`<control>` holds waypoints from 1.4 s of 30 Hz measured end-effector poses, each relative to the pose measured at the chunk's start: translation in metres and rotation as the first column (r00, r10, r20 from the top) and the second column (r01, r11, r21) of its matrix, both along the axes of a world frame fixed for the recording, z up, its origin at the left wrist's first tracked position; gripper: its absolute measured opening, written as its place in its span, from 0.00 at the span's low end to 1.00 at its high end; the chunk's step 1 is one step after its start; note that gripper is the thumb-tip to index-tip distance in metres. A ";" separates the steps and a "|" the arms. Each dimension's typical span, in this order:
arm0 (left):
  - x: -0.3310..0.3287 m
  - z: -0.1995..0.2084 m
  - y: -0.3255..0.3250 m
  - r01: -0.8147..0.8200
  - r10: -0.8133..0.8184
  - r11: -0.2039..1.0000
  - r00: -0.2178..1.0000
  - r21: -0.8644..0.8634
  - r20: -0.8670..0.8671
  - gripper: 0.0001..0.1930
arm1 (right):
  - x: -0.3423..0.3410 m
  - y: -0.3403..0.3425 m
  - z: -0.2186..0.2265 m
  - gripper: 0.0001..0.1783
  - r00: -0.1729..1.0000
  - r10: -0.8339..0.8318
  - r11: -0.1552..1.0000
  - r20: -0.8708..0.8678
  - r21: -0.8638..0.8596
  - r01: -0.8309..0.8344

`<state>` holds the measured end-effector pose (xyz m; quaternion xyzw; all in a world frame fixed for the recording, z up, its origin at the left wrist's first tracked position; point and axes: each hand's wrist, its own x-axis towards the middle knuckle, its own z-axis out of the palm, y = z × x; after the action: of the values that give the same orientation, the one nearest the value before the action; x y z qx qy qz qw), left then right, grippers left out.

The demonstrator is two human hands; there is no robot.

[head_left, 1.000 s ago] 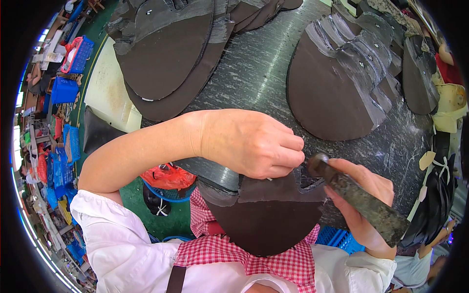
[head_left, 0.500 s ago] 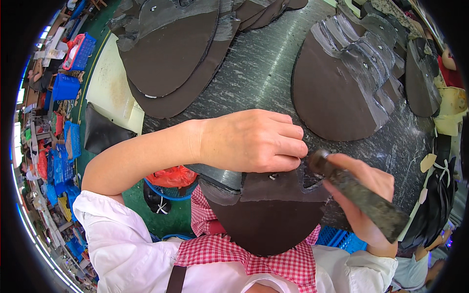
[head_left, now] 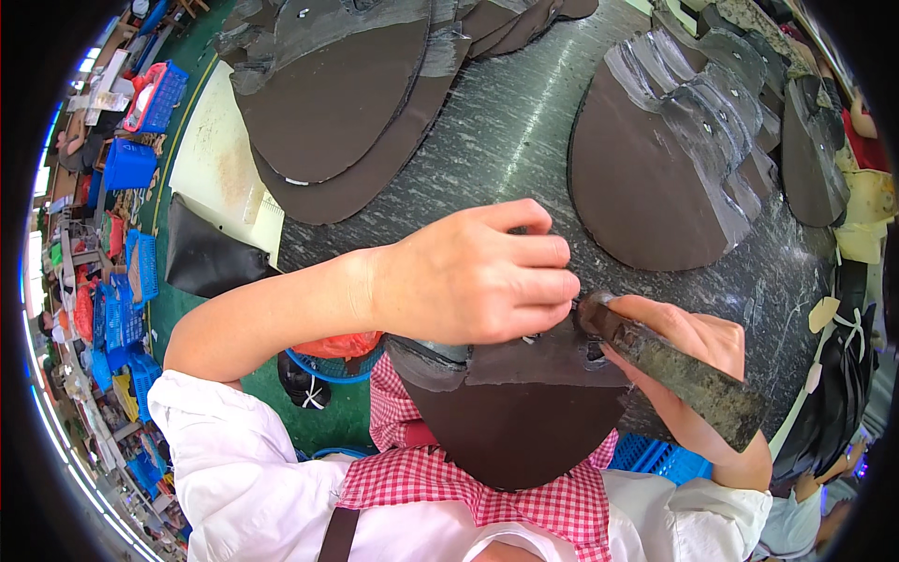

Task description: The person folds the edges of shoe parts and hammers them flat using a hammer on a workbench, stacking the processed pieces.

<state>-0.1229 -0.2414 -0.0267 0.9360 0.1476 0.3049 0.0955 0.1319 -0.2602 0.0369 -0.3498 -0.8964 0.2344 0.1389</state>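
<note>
A dark brown shoe upper (head_left: 524,426), rounded at its near end and banded in grey across its far part, lies in front of me, overhanging the table's near edge. My left hand (head_left: 478,276) is over its far edge with curled fingers; the fingertips and what they pinch are hidden underneath. Just right of those fingers, my right hand (head_left: 688,332) is closed around a worn metal hammer (head_left: 679,375). Its rounded end is close to the upper beside my left fingers, and the wide end points toward me. The hammer hides part of the right hand's grip.
Stacked brown uppers lie at the far left (head_left: 337,103) and far right (head_left: 646,178) of the dark streaked table (head_left: 506,122). A blue basket (head_left: 342,370) with a red bag stands below on the green floor. Blue crates (head_left: 131,164) line the left side.
My left hand has shifted slightly left, its index finger lifting and bending more. The hammer has moved slightly left and down, closer to the upper. The upper has hardly moved.
</note>
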 end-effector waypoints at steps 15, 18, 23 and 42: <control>-0.006 -0.002 -0.021 -0.139 0.206 0.892 0.972 -0.431 0.115 0.11 | -0.007 0.004 -0.001 0.24 0.995 0.063 0.987 0.075 0.142 -0.073; -0.003 -0.004 -0.028 -0.175 0.216 0.929 0.972 -0.327 0.093 0.11 | -0.011 0.007 0.001 0.24 0.998 0.058 0.985 0.038 0.159 -0.064; 0.001 0.000 -0.033 -0.151 0.148 0.969 0.989 -0.198 -0.028 0.12 | -0.017 0.016 0.005 0.23 0.998 0.057 0.990 -0.004 0.126 -0.056; -0.011 0.004 -0.057 -0.427 0.457 0.850 0.889 -0.308 0.032 0.14 | -0.032 0.026 0.005 0.19 0.984 0.177 0.982 0.013 -0.064 -0.175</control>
<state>-0.1341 -0.2983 -0.0229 0.8351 0.3972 0.3416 0.1676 0.0995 -0.2344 0.0421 -0.2755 -0.9173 0.2703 0.0984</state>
